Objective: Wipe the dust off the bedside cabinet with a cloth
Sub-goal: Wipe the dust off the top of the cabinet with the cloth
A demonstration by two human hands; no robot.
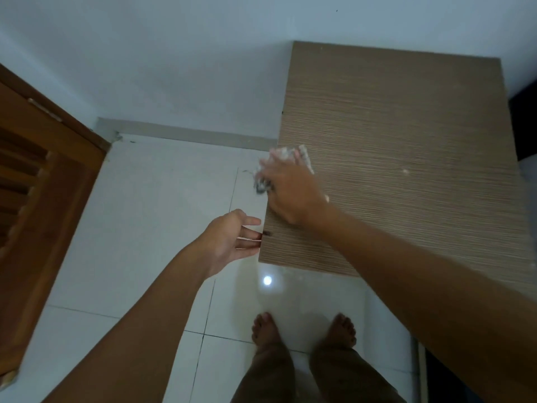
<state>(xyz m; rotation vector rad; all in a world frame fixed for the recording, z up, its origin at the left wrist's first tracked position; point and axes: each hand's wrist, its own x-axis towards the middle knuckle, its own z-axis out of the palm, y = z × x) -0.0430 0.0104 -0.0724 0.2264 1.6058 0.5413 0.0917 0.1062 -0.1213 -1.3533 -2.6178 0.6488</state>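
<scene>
A white tiled floor (139, 228) with dark grout lines fills the lower left and centre of the frame. A small round light reflection (267, 280) glints on it near the lower centre. A pale wall (174, 53) spans the top, with a grey skirting (189, 132) along its foot. A brown wooden door (37, 199) with slats stands at the left edge, a metal hinge (45, 109) near its upper part.

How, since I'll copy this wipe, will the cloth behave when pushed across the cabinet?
Probably floppy: the cloth bunches under the right hand and spills past the cabinet edge. Likely light, as it looks thin and crumpled. Should slide easily over the flat top.
</scene>
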